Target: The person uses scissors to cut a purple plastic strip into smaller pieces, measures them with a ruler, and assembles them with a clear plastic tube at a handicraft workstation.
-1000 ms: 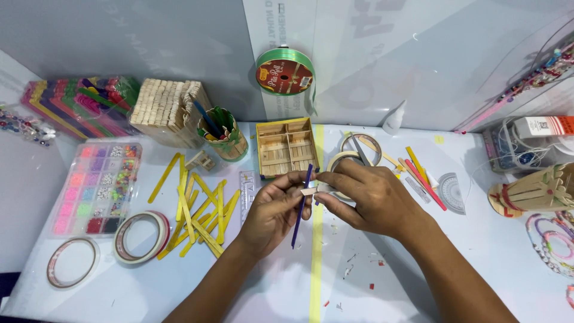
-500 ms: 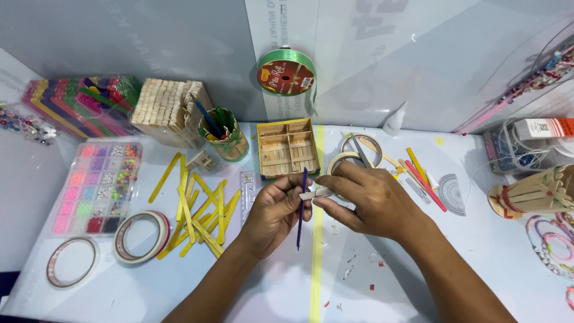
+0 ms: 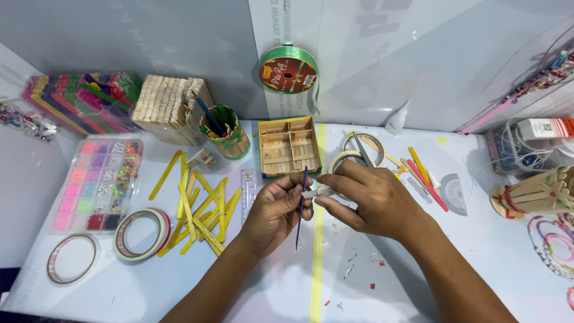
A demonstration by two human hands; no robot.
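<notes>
Yellow craft sticks (image 3: 200, 206) lie scattered at nine o'clock from the hands, with two tape rolls (image 3: 142, 233) beyond them at eight o'clock and a clear bead organiser (image 3: 98, 182) at the far left. A stack of plain wooden sticks (image 3: 167, 107) and a stick-clad cup (image 3: 226, 133) holding tools sit at eleven o'clock; a small partitioned stick box (image 3: 289, 146) stands at twelve, directly above the hands.

The left hand (image 3: 272, 212) is closed — thumb and fingers pinch a thin purple brush (image 3: 301, 206), held near upright, and meet one end of a small pale stick piece (image 3: 317, 192). The right hand (image 3: 373, 200) is closed on the other end of that piece, fingertips pressing from above. The piece sits mid-table, just over a yellow tape line (image 3: 315, 269), between both hands.

Judgement: good practice here is a firm two-point hold on the piece, kept level, with the brush tip guided in short, light strokes so nothing smears onto the fingers.

The piece looks short, flat and whitish; its surface detail cannot be made out. Coloured sticks (image 3: 421, 173) and a protractor (image 3: 454, 192) lie at two o'clock.
</notes>
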